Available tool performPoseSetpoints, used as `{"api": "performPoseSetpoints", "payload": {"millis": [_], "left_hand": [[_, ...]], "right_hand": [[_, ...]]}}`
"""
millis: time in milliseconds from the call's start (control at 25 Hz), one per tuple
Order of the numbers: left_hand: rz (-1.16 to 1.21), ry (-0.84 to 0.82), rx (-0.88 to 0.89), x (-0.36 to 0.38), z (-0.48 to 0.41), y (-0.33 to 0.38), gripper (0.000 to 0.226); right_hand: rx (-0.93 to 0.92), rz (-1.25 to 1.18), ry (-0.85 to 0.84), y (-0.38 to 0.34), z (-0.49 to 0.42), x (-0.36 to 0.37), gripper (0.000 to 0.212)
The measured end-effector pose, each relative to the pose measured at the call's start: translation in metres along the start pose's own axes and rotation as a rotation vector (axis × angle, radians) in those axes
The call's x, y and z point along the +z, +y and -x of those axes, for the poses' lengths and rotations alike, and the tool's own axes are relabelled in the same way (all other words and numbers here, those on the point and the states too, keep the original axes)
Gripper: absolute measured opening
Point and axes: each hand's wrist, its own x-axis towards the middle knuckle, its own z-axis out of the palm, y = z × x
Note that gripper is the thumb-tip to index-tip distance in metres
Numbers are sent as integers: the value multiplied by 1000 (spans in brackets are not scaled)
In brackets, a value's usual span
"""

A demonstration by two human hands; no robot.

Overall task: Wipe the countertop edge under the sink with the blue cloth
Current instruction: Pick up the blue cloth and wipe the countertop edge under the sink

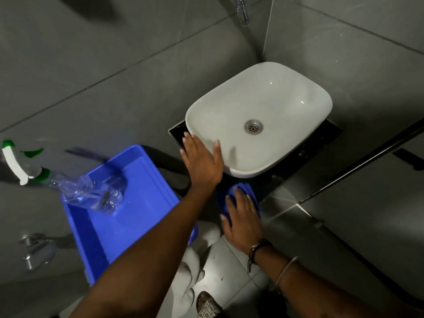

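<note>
A white vessel sink (270, 106) sits on a small black countertop (319, 140) in a grey tiled corner. My left hand (202, 160) lies flat with fingers spread on the sink's near-left rim, holding nothing. Just below the sink, my right hand (242, 214) presses the folded blue cloth (249, 190) against the front edge of the black countertop. The cloth shows above and beside my fingers. A dark band and a thin bangle are on my right wrist.
A blue plastic tray (137, 210) at the left holds a clear spray bottle (89, 191) with a white and green trigger head. A chrome tap (242, 10) hangs above the sink. Another chrome tap (37, 250) is at lower left. White trousers and a shoe stand on the tiled floor.
</note>
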Motion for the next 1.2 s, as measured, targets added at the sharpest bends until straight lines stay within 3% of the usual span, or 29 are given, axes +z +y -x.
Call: {"api": "performPoseSetpoints", "payload": {"millis": [120,240,400,560,840,1080,1200], "left_hand": [[-160,-187,-108,22,-33,23,105],[-318,-102,-115,47,-31,23,116],[-352,-46,-126,49,-33,23,118],[-368,-41,-101,50,-32,22,117],[-392,38,-83,57,-34,16,118],[-403,35,-103,59,-35,16,120],[-414,32,-100,59,-35,17,118]], "right_hand": [[-73,147,-190,-4,-24,24,73],[-109,201,-236,11,-23,40,79],[-168,98,-137,36,-15,29,75],[8,125,-60,97,-33,5,67],[148,203,-28,200,-97,-32,51],[244,205,-39,266,-144,-59,58],[308,234,-146,301,-168,-72,64]]}}
